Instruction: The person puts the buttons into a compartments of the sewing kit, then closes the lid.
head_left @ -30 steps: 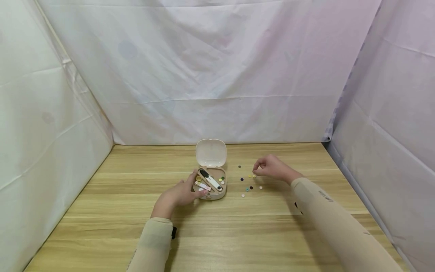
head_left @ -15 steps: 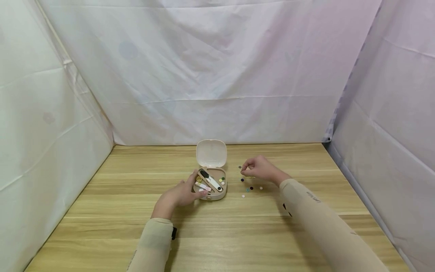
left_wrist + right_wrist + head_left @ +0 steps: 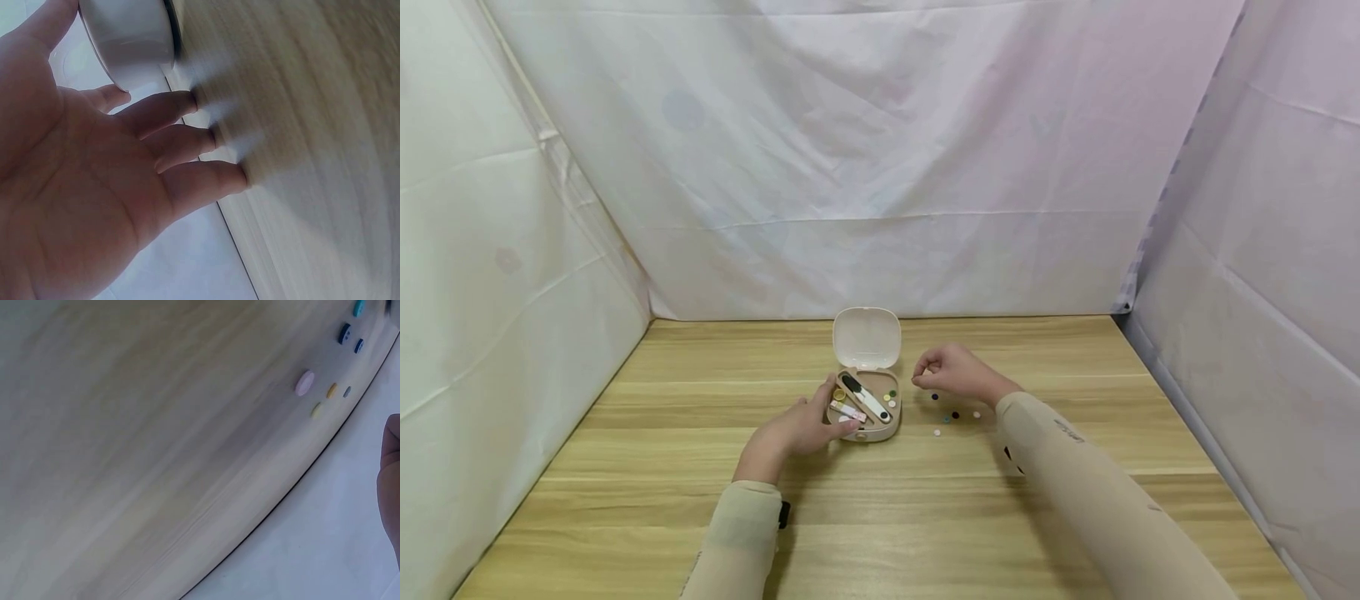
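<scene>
My left hand [image 3: 797, 427] holds the front left of an open sewing box [image 3: 889, 431], thumb at its front and forefinger along its side. In the left wrist view, the other fingers [image 3: 206, 178] reach down to the tabletop beside the box. Inside lie a long black-and-white tool [image 3: 872, 404], a small striped strip [image 3: 847, 411], a gold ring-shaped piece [image 3: 838, 394] and several buttons [image 3: 892, 404]. My right hand [image 3: 958, 372] is just right of the box, thumb and forefinger pinching a small button mostly hidden between the fingertips.
Loose buttons lie right of the box, among them a navy one [image 3: 935, 397], a teal one [image 3: 946, 419] and a white one [image 3: 937, 432]. The box's lid [image 3: 867, 337] stands upright at the back. White cloth [image 3: 865, 167] hangs behind the wooden table [image 3: 880, 517].
My right hand has moved left, from above the yellow buttons to beside the box, its fingertips staying together. My left hand has kept its place on the box.
</scene>
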`<state>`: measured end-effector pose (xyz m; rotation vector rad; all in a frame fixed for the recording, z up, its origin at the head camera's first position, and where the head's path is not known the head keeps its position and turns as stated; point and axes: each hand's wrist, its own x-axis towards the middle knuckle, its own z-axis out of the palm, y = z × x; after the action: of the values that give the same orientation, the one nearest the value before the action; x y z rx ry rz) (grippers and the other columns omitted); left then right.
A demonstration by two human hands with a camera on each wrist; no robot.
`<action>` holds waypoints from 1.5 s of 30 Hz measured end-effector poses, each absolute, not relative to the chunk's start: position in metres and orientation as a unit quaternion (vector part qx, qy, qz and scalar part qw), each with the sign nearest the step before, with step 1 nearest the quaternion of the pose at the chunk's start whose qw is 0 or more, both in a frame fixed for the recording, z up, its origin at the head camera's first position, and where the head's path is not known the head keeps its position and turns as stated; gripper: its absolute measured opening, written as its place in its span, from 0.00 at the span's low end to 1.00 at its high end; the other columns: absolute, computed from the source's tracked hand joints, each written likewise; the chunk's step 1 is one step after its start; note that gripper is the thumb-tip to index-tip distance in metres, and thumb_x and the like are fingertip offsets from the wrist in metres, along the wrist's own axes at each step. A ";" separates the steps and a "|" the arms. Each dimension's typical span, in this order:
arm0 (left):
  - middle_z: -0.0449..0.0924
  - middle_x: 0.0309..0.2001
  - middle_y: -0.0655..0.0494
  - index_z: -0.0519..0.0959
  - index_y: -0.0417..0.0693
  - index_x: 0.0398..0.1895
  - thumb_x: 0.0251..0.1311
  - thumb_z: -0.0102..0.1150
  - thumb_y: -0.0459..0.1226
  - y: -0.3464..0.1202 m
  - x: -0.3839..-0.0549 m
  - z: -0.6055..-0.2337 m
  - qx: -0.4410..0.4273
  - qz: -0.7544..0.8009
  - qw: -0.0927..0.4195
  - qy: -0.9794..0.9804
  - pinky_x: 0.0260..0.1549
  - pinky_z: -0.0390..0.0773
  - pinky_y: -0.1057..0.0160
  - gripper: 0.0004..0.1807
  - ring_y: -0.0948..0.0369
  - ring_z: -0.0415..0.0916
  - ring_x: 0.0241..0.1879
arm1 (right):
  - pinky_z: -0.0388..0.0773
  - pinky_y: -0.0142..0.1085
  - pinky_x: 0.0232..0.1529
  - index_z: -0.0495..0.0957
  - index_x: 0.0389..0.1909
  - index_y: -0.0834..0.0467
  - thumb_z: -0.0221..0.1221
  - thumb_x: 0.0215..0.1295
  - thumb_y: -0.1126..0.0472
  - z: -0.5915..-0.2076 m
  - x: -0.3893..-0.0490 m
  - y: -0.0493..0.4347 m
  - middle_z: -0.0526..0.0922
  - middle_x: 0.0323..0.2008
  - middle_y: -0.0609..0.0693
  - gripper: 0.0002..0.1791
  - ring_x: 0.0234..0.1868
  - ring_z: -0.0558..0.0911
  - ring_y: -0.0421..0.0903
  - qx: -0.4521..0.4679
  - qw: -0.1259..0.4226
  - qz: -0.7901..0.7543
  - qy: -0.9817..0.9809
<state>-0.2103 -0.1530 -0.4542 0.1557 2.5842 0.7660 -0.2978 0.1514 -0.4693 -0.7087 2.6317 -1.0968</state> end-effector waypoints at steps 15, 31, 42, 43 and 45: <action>0.57 0.84 0.40 0.40 0.58 0.89 0.69 0.59 0.68 -0.153 -0.211 -0.454 0.061 0.271 0.218 0.936 0.74 0.60 0.23 0.58 0.31 0.49 0.83 | 0.59 0.29 0.22 0.90 0.38 0.55 0.70 0.68 0.58 -0.468 -0.298 0.118 0.64 0.14 0.40 0.05 0.16 0.59 0.37 -0.262 0.109 -0.377 0.882; 0.57 0.84 0.40 0.40 0.59 0.89 0.69 0.59 0.68 -0.152 -0.211 -0.454 0.056 0.273 0.219 0.935 0.75 0.59 0.24 0.58 0.31 0.47 0.84 | 0.60 0.28 0.21 0.90 0.36 0.53 0.69 0.67 0.60 -0.474 -0.300 0.113 0.66 0.15 0.40 0.02 0.17 0.63 0.36 -0.266 0.110 -0.362 0.887; 0.57 0.84 0.38 0.40 0.58 0.89 0.68 0.59 0.68 -0.151 -0.212 -0.454 0.056 0.279 0.220 0.933 0.74 0.59 0.24 0.58 0.31 0.47 0.84 | 0.62 0.30 0.22 0.91 0.41 0.53 0.68 0.70 0.59 -0.467 -0.300 0.118 0.66 0.16 0.41 0.05 0.16 0.61 0.38 -0.253 0.118 -0.363 0.889; 0.58 0.84 0.38 0.40 0.58 0.89 0.68 0.59 0.68 -0.152 -0.212 -0.454 0.055 0.279 0.220 0.933 0.74 0.59 0.23 0.58 0.31 0.47 0.84 | 0.62 0.30 0.23 0.91 0.41 0.53 0.68 0.70 0.59 -0.467 -0.301 0.118 0.66 0.16 0.41 0.05 0.17 0.61 0.38 -0.254 0.117 -0.362 0.889; 0.58 0.84 0.39 0.40 0.58 0.89 0.68 0.60 0.68 -0.152 -0.212 -0.454 0.056 0.279 0.220 0.933 0.74 0.59 0.23 0.58 0.31 0.47 0.84 | 0.62 0.30 0.24 0.91 0.42 0.53 0.68 0.70 0.59 -0.467 -0.301 0.119 0.67 0.16 0.41 0.05 0.18 0.61 0.38 -0.257 0.115 -0.361 0.889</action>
<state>-0.2116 -0.1517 -0.4539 0.1537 2.5807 0.7730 -0.3012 0.1195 -0.4666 -0.7521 2.6063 -1.0586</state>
